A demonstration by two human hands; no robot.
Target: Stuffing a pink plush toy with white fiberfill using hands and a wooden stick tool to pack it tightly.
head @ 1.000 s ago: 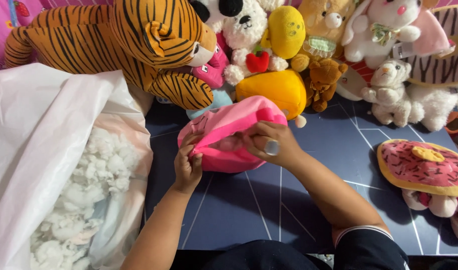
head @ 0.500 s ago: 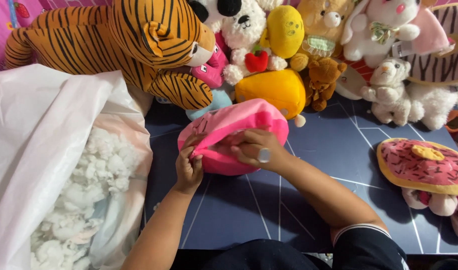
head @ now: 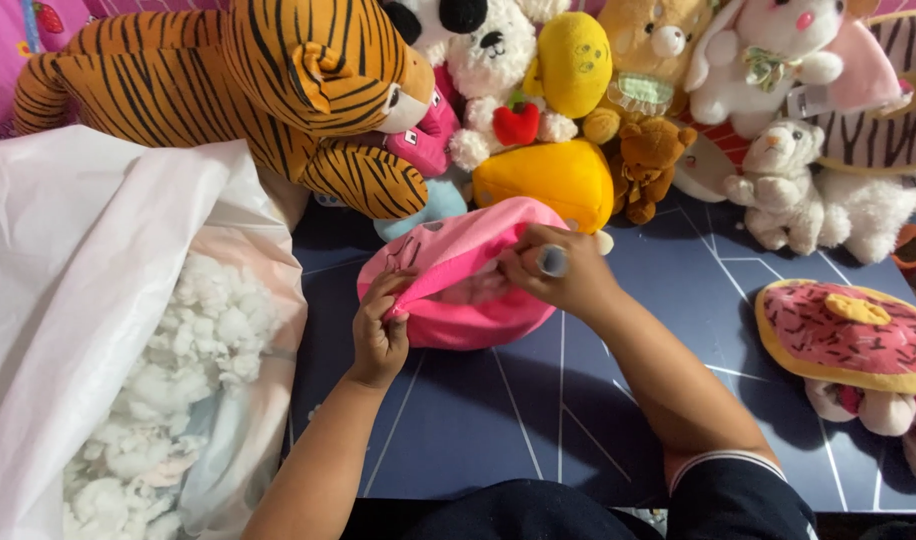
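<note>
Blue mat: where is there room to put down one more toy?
The blue mat is bare between the pink plush held by the left hand and right hand and the doughnut-shaped toy, and in front by the arms. The back edge is crowded with the tiger and other stuffed animals; the stuffing bag fills the left.

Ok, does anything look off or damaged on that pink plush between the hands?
The pink plush gapes open along one edge: the left hand pinches the fabric and the right hand presses into the gap. White stuffing lies loose in the open bag beside it.
</note>
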